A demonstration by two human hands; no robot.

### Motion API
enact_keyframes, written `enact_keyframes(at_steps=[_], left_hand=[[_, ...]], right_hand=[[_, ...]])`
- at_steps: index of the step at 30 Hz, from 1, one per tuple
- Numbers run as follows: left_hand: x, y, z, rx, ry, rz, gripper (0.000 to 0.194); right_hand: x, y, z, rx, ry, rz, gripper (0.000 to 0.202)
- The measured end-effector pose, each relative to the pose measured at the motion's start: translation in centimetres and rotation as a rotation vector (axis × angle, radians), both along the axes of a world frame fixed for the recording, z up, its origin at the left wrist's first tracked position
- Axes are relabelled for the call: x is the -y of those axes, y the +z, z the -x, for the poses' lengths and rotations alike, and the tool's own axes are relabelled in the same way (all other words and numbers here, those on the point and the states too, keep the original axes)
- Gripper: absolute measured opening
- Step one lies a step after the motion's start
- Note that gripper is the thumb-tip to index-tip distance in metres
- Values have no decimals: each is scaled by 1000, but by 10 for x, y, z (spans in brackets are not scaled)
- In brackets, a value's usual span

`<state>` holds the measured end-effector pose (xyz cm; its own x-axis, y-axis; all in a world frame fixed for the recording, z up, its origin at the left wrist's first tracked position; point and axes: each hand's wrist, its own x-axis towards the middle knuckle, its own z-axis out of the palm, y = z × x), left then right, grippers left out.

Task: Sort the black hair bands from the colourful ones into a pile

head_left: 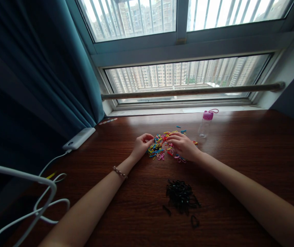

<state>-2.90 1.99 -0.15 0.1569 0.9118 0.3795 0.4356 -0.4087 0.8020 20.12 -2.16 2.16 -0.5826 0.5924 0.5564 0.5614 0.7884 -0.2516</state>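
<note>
Bands (159,145), a bright heap left of the bottle (205,124): my left hand (141,145) curls at its edge, fingertips pressed together; my right hand (184,145) rests on it, fingers spread.

glossy dark wood table (239,154), clear plastic bottle (205,125), teal cloth curtain (46,68)

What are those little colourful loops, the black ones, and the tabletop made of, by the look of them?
The colourful loops look like thin rubber or elastic bands: bright, floppy, tangled. The black pile seems the same, matte. The tabletop looks like dark varnished wood or a wood-look laminate: grain lines and glossy window reflections. The bottle appears to be clear plastic with a pink cap.
</note>
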Motion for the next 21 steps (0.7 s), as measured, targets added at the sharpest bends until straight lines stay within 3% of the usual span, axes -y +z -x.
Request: enact_keyframes(at_steps=[6, 12, 18, 21], left_hand=[[0, -4, -1, -263, 84, -141, 13], [2, 2, -1, -330, 155, -243, 7], [13, 12, -5, -426, -108, -241, 5], [15, 15, -6, -514, -161, -221, 4]], right_hand=[[14, -9, 23, 301, 21, 55, 49], [14, -14, 25, 316, -27, 86, 51], [14, -12, 23, 140, -26, 70, 31], [10, -15, 22, -40, -37, 117, 24]])
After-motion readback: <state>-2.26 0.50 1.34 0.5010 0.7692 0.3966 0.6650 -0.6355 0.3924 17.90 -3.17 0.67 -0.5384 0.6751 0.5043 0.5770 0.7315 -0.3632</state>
